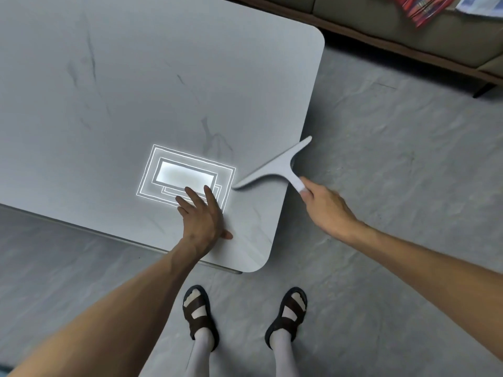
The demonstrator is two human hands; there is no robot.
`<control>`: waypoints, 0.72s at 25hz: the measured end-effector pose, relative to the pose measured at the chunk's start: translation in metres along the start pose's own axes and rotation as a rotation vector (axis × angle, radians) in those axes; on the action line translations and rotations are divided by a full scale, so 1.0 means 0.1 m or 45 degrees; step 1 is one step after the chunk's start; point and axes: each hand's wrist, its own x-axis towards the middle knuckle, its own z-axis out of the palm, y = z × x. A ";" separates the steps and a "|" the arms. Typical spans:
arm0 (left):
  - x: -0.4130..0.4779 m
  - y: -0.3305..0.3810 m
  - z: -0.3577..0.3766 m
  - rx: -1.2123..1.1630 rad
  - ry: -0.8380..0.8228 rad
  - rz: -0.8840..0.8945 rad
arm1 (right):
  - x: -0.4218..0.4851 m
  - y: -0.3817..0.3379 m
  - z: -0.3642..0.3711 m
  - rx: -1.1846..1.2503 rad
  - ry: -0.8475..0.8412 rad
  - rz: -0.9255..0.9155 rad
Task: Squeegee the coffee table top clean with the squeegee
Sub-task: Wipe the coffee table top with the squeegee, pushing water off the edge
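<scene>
Grey plastic T-shaped squeegee (pixel 275 165) at edge of grey stone-look coffee table top (pixel 136 91).
Probably light, stiff: right hand (pixel 324 205) grips handle (pixel 296 183); left hand (pixel 202 213) rests flat.

Tabletop (pixel 109 91) bare bar left hand (pixel 202 213).

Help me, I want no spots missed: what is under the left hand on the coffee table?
The left hand rests flat on the grey coffee table top, fingers overlapping a bright light reflection. Anything beneath the palm is covered.

Right hand (pixel 324 202) grips squeegee (pixel 275 170) at coffee table (pixel 136 91) edge; left hand (pixel 202 213) flat on top.
</scene>
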 end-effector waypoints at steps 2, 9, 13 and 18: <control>-0.02 -0.01 0.00 0.007 -0.004 -0.004 | -0.25 0.29 -0.10 -0.171 -0.080 -0.004; -0.20 -0.11 -0.25 -0.105 -0.011 0.081 | -0.35 0.31 -0.62 -0.642 -0.197 -0.282; -0.36 -0.32 -0.30 -0.533 0.382 -0.072 | -0.18 -0.42 -0.09 -0.751 -0.413 -0.746; -0.45 -0.47 -0.21 -0.294 0.240 -0.098 | 0.13 -0.69 0.29 -0.784 -0.566 -0.799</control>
